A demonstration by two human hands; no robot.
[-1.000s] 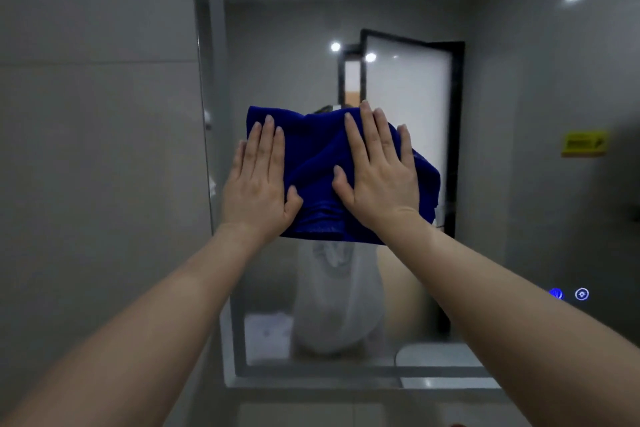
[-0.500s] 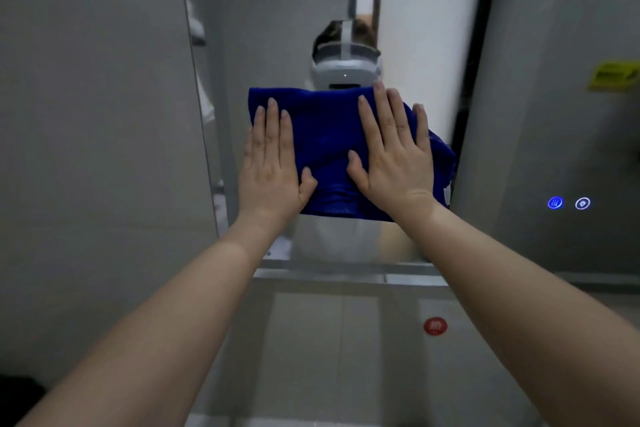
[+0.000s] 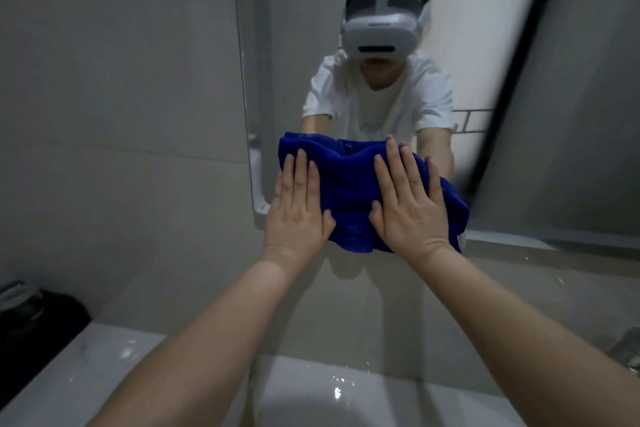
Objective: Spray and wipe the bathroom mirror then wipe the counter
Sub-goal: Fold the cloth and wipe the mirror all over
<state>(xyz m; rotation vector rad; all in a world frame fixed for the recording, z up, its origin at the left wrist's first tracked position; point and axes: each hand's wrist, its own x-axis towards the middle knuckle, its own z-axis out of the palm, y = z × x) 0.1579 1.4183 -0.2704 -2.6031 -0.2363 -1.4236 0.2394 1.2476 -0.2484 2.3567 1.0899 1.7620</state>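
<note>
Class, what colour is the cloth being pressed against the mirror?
The cloth is deep blue, plain with no pattern; the head view shows it best.

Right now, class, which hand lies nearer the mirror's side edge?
The left hand: it presses the end of the blue cloth beside the edge of the mirror; the right hand lies farther in.

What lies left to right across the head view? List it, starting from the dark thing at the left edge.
black object → left hand → bare middle of the blue cloth → right hand
</note>
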